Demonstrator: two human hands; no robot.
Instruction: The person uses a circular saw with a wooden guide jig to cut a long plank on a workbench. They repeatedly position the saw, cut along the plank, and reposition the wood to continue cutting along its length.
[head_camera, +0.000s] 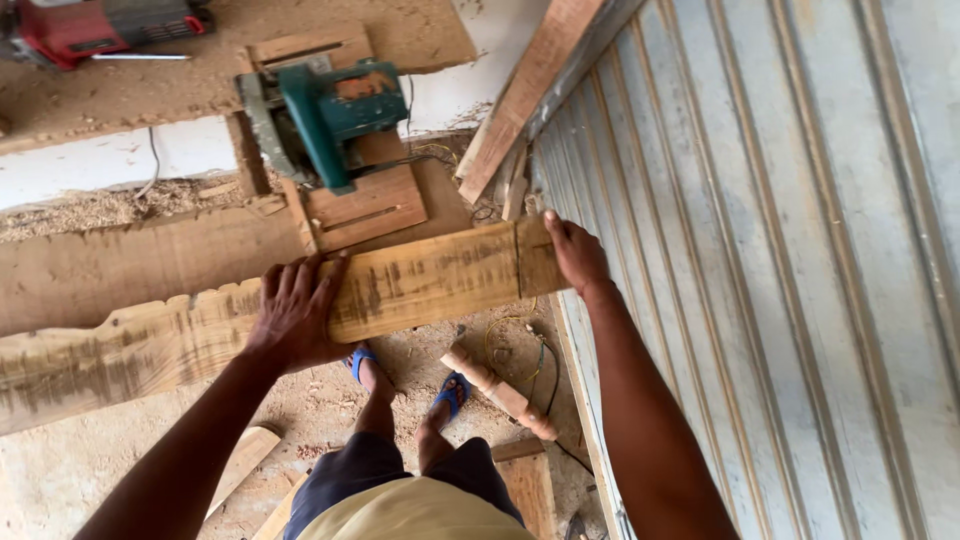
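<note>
A long rough wooden plank runs from the lower left up to the middle, held level above the floor. My left hand lies flat on top of it near its middle, fingers spread over the near edge. My right hand grips the plank's right end, beside a dark saw line across the wood. Below the plank I see my own legs and feet in blue sandals.
A green circular saw rests on a wooden jig beyond the plank. A red power tool lies at the top left. A corrugated metal shutter fills the right side. A turned wooden leg, offcuts, a cable and sawdust cover the floor.
</note>
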